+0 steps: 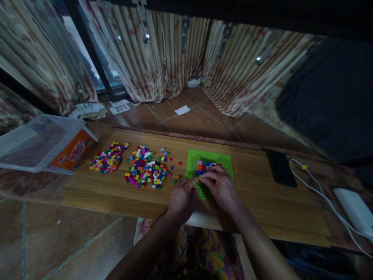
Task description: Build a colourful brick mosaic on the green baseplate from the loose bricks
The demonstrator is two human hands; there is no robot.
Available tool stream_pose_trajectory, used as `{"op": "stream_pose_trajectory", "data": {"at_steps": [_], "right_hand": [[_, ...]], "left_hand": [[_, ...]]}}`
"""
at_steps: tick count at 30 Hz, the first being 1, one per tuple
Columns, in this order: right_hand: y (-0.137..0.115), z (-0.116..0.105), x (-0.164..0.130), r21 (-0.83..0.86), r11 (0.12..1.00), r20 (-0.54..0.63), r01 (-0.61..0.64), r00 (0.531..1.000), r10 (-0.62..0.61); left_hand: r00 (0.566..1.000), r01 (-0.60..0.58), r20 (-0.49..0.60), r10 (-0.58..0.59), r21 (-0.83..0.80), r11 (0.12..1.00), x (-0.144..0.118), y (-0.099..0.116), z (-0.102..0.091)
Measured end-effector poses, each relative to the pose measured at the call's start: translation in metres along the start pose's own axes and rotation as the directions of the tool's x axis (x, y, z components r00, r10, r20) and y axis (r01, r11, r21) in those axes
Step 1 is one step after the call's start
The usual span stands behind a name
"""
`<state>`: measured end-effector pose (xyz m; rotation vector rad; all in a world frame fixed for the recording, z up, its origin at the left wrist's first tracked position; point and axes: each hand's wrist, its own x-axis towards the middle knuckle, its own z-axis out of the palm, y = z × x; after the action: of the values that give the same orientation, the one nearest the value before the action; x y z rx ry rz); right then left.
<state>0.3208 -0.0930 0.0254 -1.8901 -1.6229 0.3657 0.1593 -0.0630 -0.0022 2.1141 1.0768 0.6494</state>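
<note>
Head view: left hand [181, 198] and right hand [222, 186] rest on near edge of flat green studded plastic baseplate [223, 163], fingers bunched together, any grip hidden. Baseplate square-on, flat on wooden board [256, 202]. Small coloured bricks [205, 166] clustered on it. Loose brick piles [145, 171] left; black phone [281, 168] right.

My one view comes from the camera on my head, looking forward and down over the wooden board [116, 190] close before me. It faces the curtains [151, 58] beyond, well farther off.
</note>
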Motion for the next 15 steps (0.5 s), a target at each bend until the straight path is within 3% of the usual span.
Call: {"op": "stream_pose_trajectory", "data": {"at_steps": [7, 11, 15], "right_hand": [[0.0036, -0.0010, 0.0050, 0.028, 0.998, -0.011, -0.051, 0.999, 0.051], [0.0075, -0.0068, 0.0033, 0.076, 0.994, -0.123, -0.081, 0.988, 0.090], [0.0084, -0.0066, -0.0020, -0.030, 0.992, -0.244, -0.124, 0.963, 0.113]], "left_hand": [[0.997, 0.005, 0.079, -0.010, 0.056, 0.998, 0.0015, 0.0039, -0.0026], [0.998, 0.000, 0.069, -0.005, 0.073, 0.997, 0.0010, 0.0042, -0.0015], [0.998, -0.001, 0.069, -0.004, 0.076, 0.997, 0.0007, 0.0035, -0.0009]]}}
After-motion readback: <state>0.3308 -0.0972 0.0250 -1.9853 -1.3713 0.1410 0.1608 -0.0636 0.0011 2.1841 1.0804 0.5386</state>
